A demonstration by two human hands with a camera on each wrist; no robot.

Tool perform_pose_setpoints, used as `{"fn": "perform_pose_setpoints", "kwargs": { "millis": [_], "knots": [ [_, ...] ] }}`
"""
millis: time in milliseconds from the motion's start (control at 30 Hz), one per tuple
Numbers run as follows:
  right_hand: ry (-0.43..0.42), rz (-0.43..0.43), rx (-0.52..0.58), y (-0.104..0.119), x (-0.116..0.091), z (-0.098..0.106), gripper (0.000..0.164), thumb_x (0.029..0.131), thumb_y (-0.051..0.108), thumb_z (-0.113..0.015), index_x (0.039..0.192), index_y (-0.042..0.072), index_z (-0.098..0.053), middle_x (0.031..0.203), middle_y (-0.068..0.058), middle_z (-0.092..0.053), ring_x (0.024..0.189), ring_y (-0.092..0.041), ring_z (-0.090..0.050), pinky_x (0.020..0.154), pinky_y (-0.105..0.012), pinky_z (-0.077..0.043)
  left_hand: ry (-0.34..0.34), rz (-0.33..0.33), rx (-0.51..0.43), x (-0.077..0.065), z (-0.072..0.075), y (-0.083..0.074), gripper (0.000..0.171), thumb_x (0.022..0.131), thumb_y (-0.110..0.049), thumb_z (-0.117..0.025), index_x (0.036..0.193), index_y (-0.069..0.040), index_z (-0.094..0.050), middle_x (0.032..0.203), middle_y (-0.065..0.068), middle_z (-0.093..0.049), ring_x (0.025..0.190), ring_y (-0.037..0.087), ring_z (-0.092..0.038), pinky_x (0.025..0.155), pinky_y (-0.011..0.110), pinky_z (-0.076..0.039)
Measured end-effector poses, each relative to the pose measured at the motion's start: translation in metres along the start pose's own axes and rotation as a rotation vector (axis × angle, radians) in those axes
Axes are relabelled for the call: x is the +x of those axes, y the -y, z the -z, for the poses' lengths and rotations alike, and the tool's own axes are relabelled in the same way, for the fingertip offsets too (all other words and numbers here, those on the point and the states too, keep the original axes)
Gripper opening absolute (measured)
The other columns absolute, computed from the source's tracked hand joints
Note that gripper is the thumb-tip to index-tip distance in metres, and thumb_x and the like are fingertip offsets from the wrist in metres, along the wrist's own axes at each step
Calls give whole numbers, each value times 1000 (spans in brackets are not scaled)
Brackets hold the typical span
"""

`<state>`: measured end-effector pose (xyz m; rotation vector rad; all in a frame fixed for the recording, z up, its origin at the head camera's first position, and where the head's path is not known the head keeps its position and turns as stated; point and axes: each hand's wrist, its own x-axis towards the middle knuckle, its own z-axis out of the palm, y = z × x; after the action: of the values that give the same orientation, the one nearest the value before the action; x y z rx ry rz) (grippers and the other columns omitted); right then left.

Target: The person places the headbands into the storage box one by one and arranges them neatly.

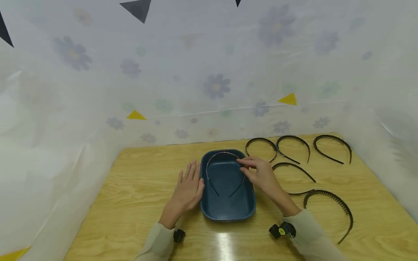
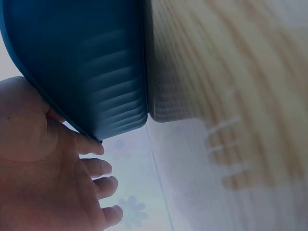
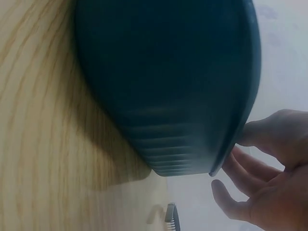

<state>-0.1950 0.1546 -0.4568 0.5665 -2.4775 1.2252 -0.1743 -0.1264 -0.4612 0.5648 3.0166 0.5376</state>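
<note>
A dark blue plastic basin [image 1: 225, 214] stands on the wooden table, with a thin glittery headband [image 1: 208, 170] in it, its curve toward the far end and its two tips toward the near end. My right hand [image 1: 262, 177] reaches over the right rim and pinches the headband's right side between thumb and fingers. In the right wrist view the basin's wall hides the headband. My left hand [image 1: 187, 188] lies along the left rim with straight fingers; its thumb touches the rim. The left wrist view shows the same hand [image 2: 57, 163] beside the basin's side wall [image 2: 96, 72].
Several black toothed headbands lie right of the basin: one far right [image 1: 333, 137], one at the back [image 1: 290, 137], one near my right forearm [image 1: 349, 210]. A white flowered sheet [image 1: 215, 108] walls the table [image 1: 137, 203] at the back and sides.
</note>
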Motion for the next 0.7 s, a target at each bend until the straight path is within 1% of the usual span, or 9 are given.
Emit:
{"fn": "perform_pose_setpoints", "kwargs": {
  "millis": [33, 100, 167, 200, 233, 300, 467, 533, 700],
  "knots": [
    [4, 10, -16, 0, 1, -1, 32, 88, -3, -78, 120, 1, -76, 115, -15, -72, 79, -24, -70, 65, -36, -58, -2, 0, -5, 0, 0, 0, 60, 112, -30, -28, 163, 0, -17, 171, 16, -6, 157, 36, -8, 123, 60, -10],
    [11, 24, -45, 1, 2, -2, 32, 88, -3, -78, 119, 1, -77, 114, -15, -72, 64, -16, -62, 53, -28, -48, -10, -2, -4, -1, -1, 1, 60, 112, -30, -29, 163, 0, -18, 171, 17, -7, 156, 37, -9, 123, 60, -10],
    [24, 30, -67, 0, 2, -3, 31, 88, -3, -78, 119, 1, -77, 114, -15, -72, 51, -8, -48, 46, -25, -35, -13, -1, -3, -1, -3, 1, 60, 112, -30, -29, 163, 0, -17, 171, 16, -6, 157, 37, -9, 123, 60, -10],
    [30, 32, -76, -1, 3, -3, 31, 88, -3, -77, 119, 2, -77, 113, -14, -72, 49, -6, -41, 45, -24, -33, -12, 0, -2, -1, -3, 1, 60, 112, -30, -29, 163, -1, -17, 171, 16, -5, 157, 37, -8, 123, 60, -9],
    [35, 35, -84, -1, 3, -4, 31, 88, -3, -78, 119, 2, -77, 113, -14, -72, 49, -4, -39, 45, -23, -32, -11, 1, 0, -1, -3, 2, 60, 112, -30, -29, 163, 0, -17, 171, 16, -5, 157, 37, -8, 123, 60, -9],
    [46, 40, -98, -2, 4, -6, 31, 88, -3, -78, 119, 2, -77, 112, -13, -71, 52, -1, -40, 45, -22, -33, -4, 2, 6, -1, -4, 2, 61, 112, -30, -28, 164, -1, -17, 171, 15, -4, 157, 37, -7, 123, 60, -9],
    [82, 56, -115, -2, 6, -11, 32, 88, -3, -78, 120, 1, -76, 112, -13, -71, 54, -2, -43, 44, -23, -35, 8, 9, 2, -1, -3, 0, 61, 112, -31, -27, 164, -2, -16, 171, 14, -2, 157, 35, -4, 123, 60, -8],
    [96, 58, -118, -1, 6, -13, 32, 88, -3, -77, 120, 1, -76, 112, -13, -71, 52, -2, -43, 44, -23, -35, 8, 12, -3, -1, -2, 0, 60, 112, -31, -28, 164, -3, -16, 171, 14, -3, 157, 34, -4, 123, 59, -8],
    [110, 65, -139, -1, 8, -17, 33, 88, -4, -77, 121, 1, -76, 112, -13, -70, 58, -3, -50, 47, -24, -40, -2, 8, -6, 0, -3, 1, 60, 112, -30, -29, 164, -3, -16, 171, 15, -4, 157, 36, -7, 123, 60, -9]
  ]
}}
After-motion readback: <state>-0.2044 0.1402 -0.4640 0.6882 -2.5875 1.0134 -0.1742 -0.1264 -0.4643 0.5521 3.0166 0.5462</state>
